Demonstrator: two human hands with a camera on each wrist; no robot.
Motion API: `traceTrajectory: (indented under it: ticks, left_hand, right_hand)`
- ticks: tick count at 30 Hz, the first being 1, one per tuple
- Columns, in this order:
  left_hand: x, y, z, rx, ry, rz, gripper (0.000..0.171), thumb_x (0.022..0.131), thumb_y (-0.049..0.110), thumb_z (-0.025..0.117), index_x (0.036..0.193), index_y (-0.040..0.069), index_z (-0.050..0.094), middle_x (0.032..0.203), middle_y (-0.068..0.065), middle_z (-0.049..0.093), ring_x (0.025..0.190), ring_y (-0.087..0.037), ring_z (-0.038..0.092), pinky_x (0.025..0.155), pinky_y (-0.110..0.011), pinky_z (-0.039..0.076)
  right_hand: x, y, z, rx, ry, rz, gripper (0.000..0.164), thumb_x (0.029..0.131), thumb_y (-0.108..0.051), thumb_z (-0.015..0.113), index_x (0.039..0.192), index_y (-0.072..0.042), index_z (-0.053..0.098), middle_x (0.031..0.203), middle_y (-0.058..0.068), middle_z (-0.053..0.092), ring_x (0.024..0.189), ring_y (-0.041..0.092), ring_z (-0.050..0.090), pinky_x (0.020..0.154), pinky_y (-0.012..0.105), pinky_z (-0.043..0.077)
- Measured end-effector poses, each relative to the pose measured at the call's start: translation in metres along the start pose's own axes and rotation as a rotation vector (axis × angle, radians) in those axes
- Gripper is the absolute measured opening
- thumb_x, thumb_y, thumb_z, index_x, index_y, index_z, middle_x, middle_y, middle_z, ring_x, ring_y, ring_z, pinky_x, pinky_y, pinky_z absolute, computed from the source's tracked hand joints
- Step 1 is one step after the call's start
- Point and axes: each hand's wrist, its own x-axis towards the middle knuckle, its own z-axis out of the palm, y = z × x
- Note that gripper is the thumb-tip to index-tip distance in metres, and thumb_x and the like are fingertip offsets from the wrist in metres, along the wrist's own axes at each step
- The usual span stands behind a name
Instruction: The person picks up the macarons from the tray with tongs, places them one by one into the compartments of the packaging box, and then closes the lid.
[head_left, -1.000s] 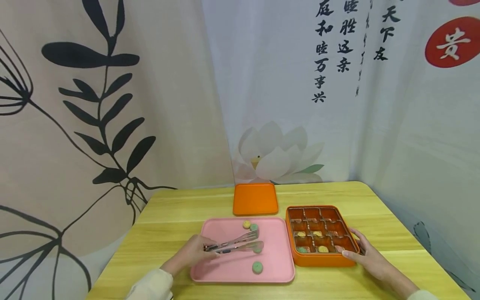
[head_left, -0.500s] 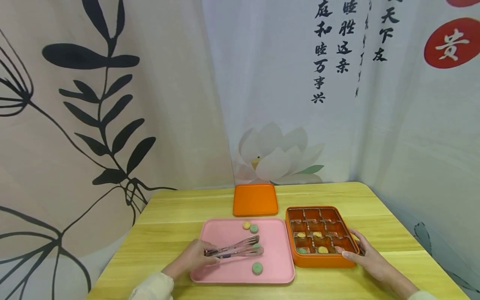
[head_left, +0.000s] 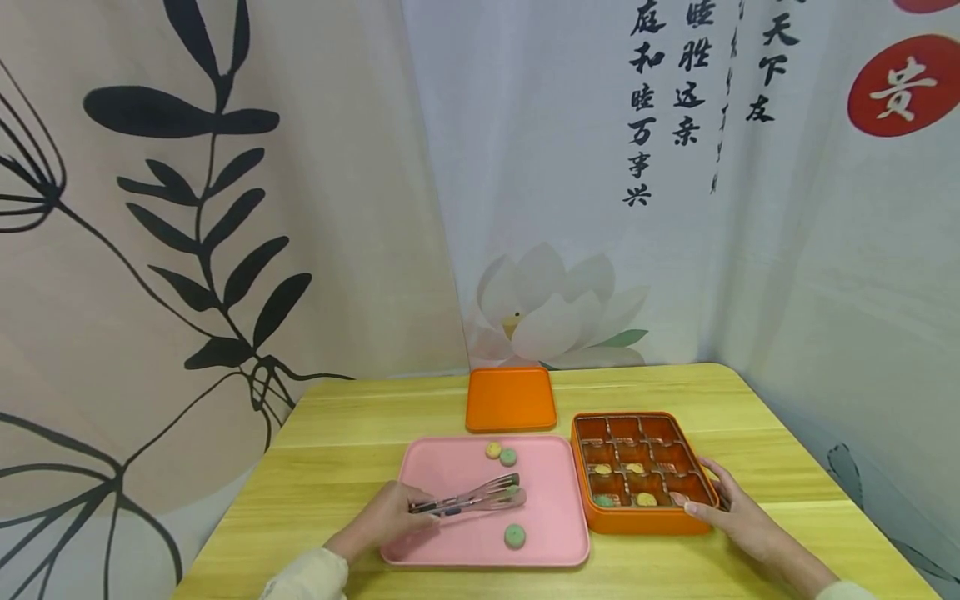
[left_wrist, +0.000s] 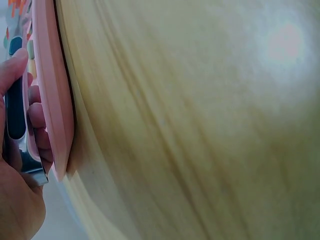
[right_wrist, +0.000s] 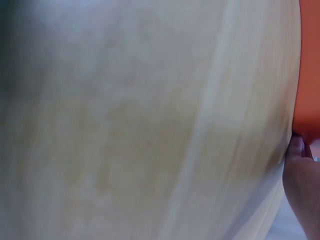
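Observation:
My left hand [head_left: 392, 515] grips a pair of metal tongs [head_left: 465, 502] over the pink tray [head_left: 442, 548]. In the left wrist view the fingers curl round the tongs' dark handle [left_wrist: 17, 107]. The tips close around a green round cookie [head_left: 513, 492], partly hidden behind them. On the tray also lie a yellow cookie [head_left: 492, 450] and a green cookie [head_left: 508, 457] at the back, plus another green cookie [head_left: 514, 536] in front. My right hand [head_left: 738, 518] holds the near right corner of an orange box [head_left: 637, 522], thumb at the front rim and fingers along the side.
Inside the box, a clear divided insert [head_left: 622, 442] has several yellow, green and pink cookies in its nearer compartments. Behind the tray lies a flat orange lid [head_left: 512, 400]. The wooden table [head_left: 360, 442] ends at a printed curtain [head_left: 360, 208].
The tongs' tips have dropped a little toward the near side and come together around the green cookie. My right hand and the box have stayed put.

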Motion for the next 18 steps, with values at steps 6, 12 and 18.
traceTrajectory:
  ticks: [6, 12, 18]
  left_hand:
    - [0.0004, 0.0002, -0.0001, 0.009, 0.012, 0.001, 0.007, 0.083, 0.021, 0.080, 0.088, 0.017, 0.079, 0.065, 0.013, 0.060, 0.056, 0.001, 0.044, 0.048, -0.018, 0.036]
    - [0.0020, 0.0013, -0.0034, -0.048, -0.011, -0.029, 0.007, 0.086, 0.023, 0.078, 0.090, 0.017, 0.079, 0.065, 0.008, 0.062, 0.054, 0.000, 0.046, 0.046, -0.018, 0.037]
    - [0.0080, 0.0069, -0.0048, -0.041, -0.005, -0.008, 0.005, 0.086, 0.022, 0.077, 0.086, 0.016, 0.078, 0.064, 0.006, 0.062, 0.052, 0.000, 0.043, 0.045, -0.018, 0.035]
  right_hand:
    - [0.0003, 0.0015, -0.0004, -0.005, 0.002, 0.002, 0.086, 0.100, -0.025, 0.060, 0.156, -0.004, -0.002, 0.149, 0.045, 0.013, 0.136, 0.059, 0.020, 0.101, 0.067, 0.032]
    - [-0.0008, 0.0016, -0.0001, 0.012, -0.006, -0.014, 0.086, 0.100, -0.026, 0.060, 0.156, -0.004, -0.002, 0.148, 0.044, 0.019, 0.135, 0.056, 0.027, 0.101, 0.064, 0.034]
    - [-0.0006, 0.0033, 0.0001, 0.014, -0.006, -0.024, 0.087, 0.099, -0.026, 0.061, 0.156, -0.005, -0.001, 0.147, 0.042, 0.024, 0.133, 0.054, 0.033, 0.100, 0.061, 0.036]
